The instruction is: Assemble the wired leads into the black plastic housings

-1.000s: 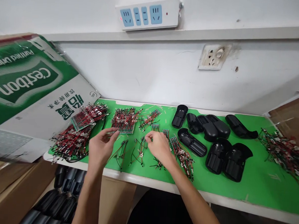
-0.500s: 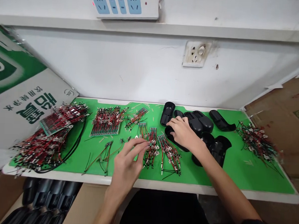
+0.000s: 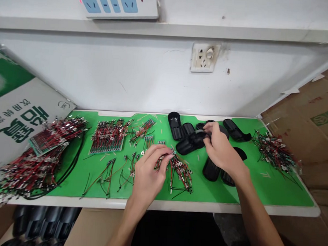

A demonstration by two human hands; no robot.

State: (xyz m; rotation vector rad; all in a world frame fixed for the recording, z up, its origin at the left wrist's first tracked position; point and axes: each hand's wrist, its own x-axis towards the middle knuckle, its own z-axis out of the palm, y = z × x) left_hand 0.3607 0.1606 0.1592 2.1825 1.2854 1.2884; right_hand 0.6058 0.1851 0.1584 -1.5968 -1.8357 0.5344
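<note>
My right hand point(image 3: 220, 150) grips a black plastic shell point(image 3: 186, 144) by its right end, tilted a little above the mat. Beneath and behind that hand lie more black shells point(image 3: 211, 170), partly hidden by it. My left hand point(image 3: 152, 170) is closed in a pinch at the top of a bundle of small wired circuit boards point(image 3: 182, 171). A tiny bit of green board shows at its fingertips, mostly covered. Left of this hand are a few loose wired boards point(image 3: 110, 171) with red and black leads.
A large heap of wired boards point(image 3: 37, 167) lies at the left, beside a panel of boards point(image 3: 107, 136). Another wire bundle point(image 3: 275, 151) rests at the right. A carton point(image 3: 19, 108) borders the left side. Black shells point(image 3: 46, 219) fill a box below the table.
My right hand has lifted a black shell from the group and turned it, moving slightly right. My left hand has shifted right and up, over the rightmost bundle of wired boards. The view has turned slightly.
</note>
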